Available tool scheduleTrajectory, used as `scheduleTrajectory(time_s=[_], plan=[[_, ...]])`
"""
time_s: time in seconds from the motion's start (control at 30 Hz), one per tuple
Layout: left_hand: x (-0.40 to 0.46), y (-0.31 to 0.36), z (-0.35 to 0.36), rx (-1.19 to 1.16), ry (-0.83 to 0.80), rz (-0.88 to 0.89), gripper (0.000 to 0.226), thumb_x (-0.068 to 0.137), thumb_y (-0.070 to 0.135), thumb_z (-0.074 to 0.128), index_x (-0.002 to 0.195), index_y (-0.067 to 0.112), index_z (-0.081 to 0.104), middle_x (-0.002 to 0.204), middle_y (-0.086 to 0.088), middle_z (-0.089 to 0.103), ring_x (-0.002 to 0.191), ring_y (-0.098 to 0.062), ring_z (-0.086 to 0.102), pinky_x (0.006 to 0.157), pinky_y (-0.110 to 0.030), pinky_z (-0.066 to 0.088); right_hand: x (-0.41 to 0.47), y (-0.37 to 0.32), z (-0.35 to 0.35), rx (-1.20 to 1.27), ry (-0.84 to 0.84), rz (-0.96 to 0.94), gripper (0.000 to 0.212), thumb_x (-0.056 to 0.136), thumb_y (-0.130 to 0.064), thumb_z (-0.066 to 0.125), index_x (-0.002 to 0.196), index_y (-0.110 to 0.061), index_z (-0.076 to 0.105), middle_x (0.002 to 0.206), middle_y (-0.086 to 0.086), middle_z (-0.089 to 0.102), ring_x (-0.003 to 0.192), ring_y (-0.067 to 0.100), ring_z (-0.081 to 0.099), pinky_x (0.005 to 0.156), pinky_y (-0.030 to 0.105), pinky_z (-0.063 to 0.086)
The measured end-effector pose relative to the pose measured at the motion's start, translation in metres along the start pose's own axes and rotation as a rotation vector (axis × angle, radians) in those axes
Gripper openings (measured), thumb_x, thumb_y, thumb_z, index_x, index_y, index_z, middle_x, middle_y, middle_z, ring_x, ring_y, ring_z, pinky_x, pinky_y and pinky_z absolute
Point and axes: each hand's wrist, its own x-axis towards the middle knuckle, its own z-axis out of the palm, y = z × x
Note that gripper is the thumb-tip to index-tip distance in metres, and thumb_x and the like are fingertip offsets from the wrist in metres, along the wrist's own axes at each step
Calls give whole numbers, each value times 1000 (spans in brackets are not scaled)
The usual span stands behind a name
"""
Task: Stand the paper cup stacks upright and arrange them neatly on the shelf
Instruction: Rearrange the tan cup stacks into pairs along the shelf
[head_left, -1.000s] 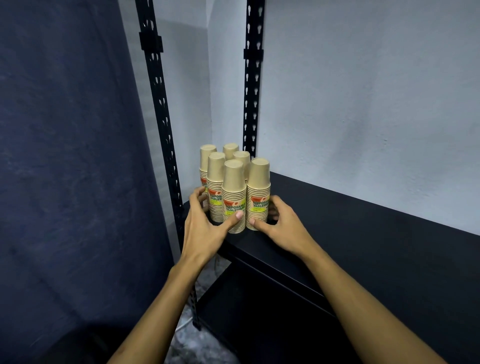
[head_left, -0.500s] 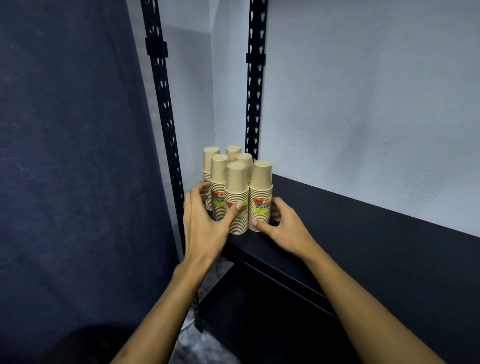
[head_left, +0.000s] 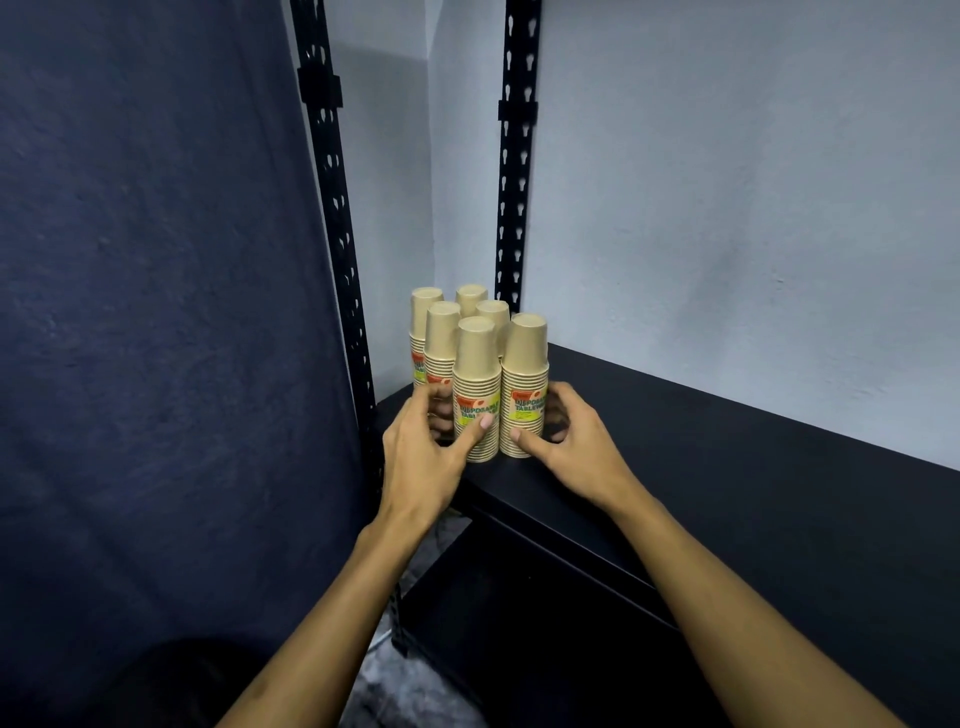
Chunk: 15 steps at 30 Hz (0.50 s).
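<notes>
We see six cup stacks upright on the shelf — left hand and right hand each grasping a front stack.

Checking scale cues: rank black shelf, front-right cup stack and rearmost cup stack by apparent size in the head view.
1. black shelf
2. front-right cup stack
3. rearmost cup stack, farther and mostly hidden, so true sizes may match
</notes>
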Motion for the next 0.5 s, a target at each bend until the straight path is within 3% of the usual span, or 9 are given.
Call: scheduleTrajectory(time_s=[0.17,0.37,0.5], plan=[[-3,-5,3,25,-13,-1,45,79,43,83,114,25,62,102,12,68,88,0,64,75,-8,48,0,-2,0,-5,5,7,59,85,-29,80,136,-22,52,124,-13,68,111,-2,64,82,11,46],[-10,-15,9,63,-5,-10,50,78,41,84,119,22,62,107,8,65,93,-2,63,78,-5,47,-1,-3,0,-12,4,10,64,84,-30,81,139,-23,50,125,-13,67,110,-6,62,84,12,47],[-10,-19,10,60,0,-18,50,78,41,84,119,19,64,107,7,66,94,-4,63,79,-8,49,-2,-3,0,3,5,5,71,84,-31,81,144,-24,45,130,-15,64,116,-1,61,95,26,52]])
